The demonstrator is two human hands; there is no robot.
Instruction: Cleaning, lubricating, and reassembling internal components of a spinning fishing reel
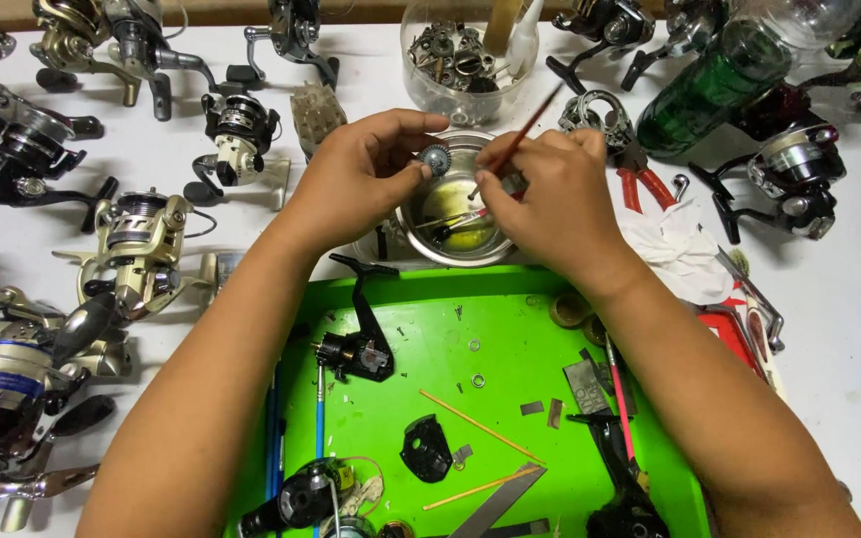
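Evidently the left hand [361, 179] pinched a small gear [436, 159] by its toothed rim above the metal bowl [421, 239] at twelve o'clock, light, rigid, probably greasy and slippery, while the right hand [555, 199] closed fingers round a thin brush [525, 134].

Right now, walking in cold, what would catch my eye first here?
Probably the two hands at centre: the left hand pinches a small gear over a metal bowl while the right hand holds a thin red-handled brush. Below lies a bright green tray of parts, with fishing reels crowding the left.
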